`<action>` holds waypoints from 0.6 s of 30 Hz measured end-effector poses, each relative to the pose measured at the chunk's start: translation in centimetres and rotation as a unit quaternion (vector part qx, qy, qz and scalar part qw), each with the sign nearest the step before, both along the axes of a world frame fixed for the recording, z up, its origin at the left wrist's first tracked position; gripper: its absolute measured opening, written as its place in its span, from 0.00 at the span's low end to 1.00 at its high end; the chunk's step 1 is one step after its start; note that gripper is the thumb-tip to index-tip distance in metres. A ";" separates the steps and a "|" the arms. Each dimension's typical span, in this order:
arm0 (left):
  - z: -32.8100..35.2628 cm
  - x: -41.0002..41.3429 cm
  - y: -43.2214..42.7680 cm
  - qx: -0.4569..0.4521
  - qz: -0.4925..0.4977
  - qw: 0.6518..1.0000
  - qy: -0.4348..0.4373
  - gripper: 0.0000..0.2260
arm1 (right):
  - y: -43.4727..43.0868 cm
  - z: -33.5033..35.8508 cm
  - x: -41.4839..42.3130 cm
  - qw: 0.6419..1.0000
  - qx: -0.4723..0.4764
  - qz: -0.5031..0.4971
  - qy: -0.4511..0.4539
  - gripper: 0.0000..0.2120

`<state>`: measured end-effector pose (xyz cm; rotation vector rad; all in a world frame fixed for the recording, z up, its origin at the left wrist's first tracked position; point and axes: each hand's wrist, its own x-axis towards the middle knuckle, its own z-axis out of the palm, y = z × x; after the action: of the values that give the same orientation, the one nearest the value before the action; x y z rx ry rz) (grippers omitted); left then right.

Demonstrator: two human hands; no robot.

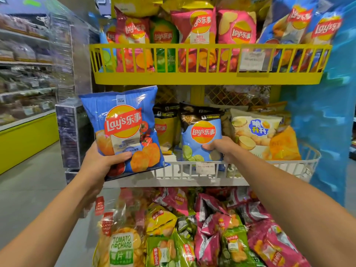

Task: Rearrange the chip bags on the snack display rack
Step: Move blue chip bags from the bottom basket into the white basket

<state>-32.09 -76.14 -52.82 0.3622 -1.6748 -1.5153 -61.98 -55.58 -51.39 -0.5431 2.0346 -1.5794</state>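
Your left hand point(100, 162) grips the tomato Lay's bag point(123, 130) outside the white basket point(250, 168); your right hand point(221, 147) pinches the lime bag point(200, 135) inside its front rail. Squeeze harder and chips may crush.

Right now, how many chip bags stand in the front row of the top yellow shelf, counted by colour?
Blue bags: 3
Pink bags: 2
Red bags: 1
Green bags: 1
Total: 7 in the yellow shelf. The yellow bags above are not counted.
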 end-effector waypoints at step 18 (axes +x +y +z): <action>-0.3 0.6 0.7 0.004 -0.004 1.000 0.003 0.47 | 0.1 -0.9 1.9 0.945 0.120 -0.106 0.284 0.53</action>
<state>-31.51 -75.45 -53.10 0.3553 -1.6676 -1.5277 -60.07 -55.48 -52.24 -0.7738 2.7527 -1.3586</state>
